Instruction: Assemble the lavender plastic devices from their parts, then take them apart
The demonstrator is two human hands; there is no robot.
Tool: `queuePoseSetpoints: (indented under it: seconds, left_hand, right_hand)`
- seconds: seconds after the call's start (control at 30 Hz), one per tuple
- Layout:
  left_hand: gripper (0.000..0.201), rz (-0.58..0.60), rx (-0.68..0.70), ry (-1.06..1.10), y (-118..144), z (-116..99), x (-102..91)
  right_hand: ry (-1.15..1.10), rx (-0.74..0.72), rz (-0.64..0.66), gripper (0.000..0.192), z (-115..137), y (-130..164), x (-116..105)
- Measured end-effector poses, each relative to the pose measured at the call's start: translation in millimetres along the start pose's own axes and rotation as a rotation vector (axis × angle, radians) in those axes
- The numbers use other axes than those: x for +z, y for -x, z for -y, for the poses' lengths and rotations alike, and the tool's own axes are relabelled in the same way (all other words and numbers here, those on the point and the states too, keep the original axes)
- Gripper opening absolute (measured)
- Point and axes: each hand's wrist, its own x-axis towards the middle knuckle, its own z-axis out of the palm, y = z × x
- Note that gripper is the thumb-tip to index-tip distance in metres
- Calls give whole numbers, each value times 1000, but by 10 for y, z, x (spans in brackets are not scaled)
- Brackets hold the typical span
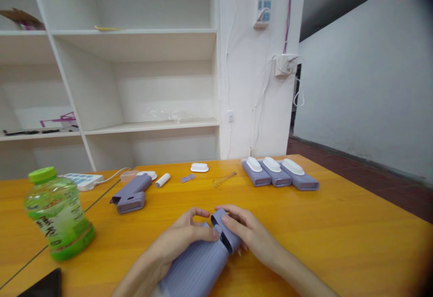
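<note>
A lavender ribbed housing lies on the orange table right in front of me. My left hand grips its body from the left, fingers curled over the top. My right hand holds the darker lavender end cap at the housing's far end, thumb and fingers pinching it. Farther back lie a second open lavender housing, a white cylinder, a small grey clip, a white oval cap and a coiled metal spring.
Three assembled lavender units with white tops sit side by side at the back right. A green drink bottle stands at the left. A white power strip lies behind it. A dark object is at the bottom left corner. White shelving rises behind the table.
</note>
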Motion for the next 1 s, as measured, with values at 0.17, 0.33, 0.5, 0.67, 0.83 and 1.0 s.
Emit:
queuePoseSetpoints:
  seconds: [0.17,0.33,0.5,0.67,0.83,1.0]
  left_hand:
    - [54,-74,-14,17,-9,24,21]
    - [59,-54,-36,19,-46,53,12]
    - [61,-22,-26,50,-59,51,12]
    - [62,-33,-31,43,-36,30,42]
    - [63,-59,-22,38,-6,32,53]
    - [77,-1,-6,60,-68,112,0]
  right_hand:
    - [10,-40,0,41,18,-1,-1]
    - [13,-10,2,45,14,-8,7]
    - [31,-17,-12,44,50,13,32]
    - [77,-61,-22,44,65,44,64]
    - [132,-89,-33,46,111,69,101]
    - [134,-86,-22,46,140,91,164]
